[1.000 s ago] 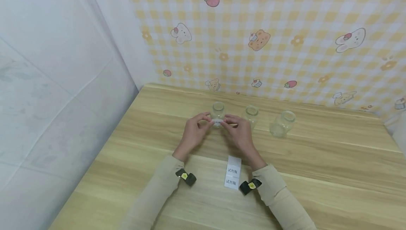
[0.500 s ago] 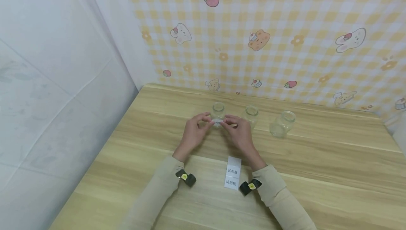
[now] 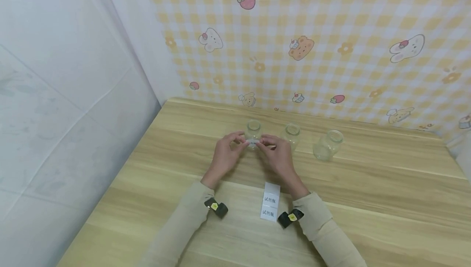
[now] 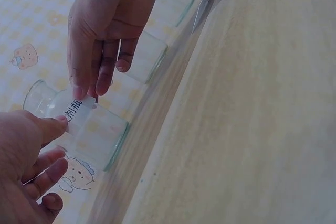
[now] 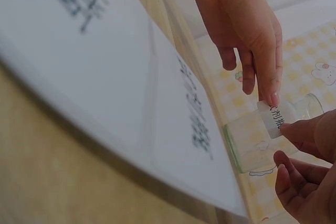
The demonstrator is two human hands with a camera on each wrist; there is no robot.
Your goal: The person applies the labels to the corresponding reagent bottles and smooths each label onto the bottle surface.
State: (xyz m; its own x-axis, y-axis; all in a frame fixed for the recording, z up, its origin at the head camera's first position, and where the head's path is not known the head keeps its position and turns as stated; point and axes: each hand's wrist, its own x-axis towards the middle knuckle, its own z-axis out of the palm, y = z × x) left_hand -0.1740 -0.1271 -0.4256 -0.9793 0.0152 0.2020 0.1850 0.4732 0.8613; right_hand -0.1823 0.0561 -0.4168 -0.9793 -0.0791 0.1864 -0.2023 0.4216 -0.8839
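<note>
A small white label (image 3: 253, 142) with printed black characters lies against the front of the leftmost clear glass jar (image 3: 254, 126). My left hand (image 3: 224, 154) pinches the label's left end between thumb and finger. Its right end is pinched by my right hand (image 3: 280, 155) in the same way. Up close in the left wrist view, the label (image 4: 74, 109) covers part of the jar's side, and the thumbs press at its two ends. The jar stands upright and open at the top. In the right wrist view the fingers hide parts of the label (image 5: 270, 119).
Two more open glass jars stand to the right, a middle one (image 3: 292, 131) partly behind my right hand and a farther one (image 3: 328, 146). A strip of two printed labels (image 3: 270, 201) lies on the wooden table (image 3: 368, 226). Behind rises a checked cloth (image 3: 331, 25).
Both hands stay almost still at the jar. The label looks slightly more bowed around the glass than before. The head view has shifted very slightly.
</note>
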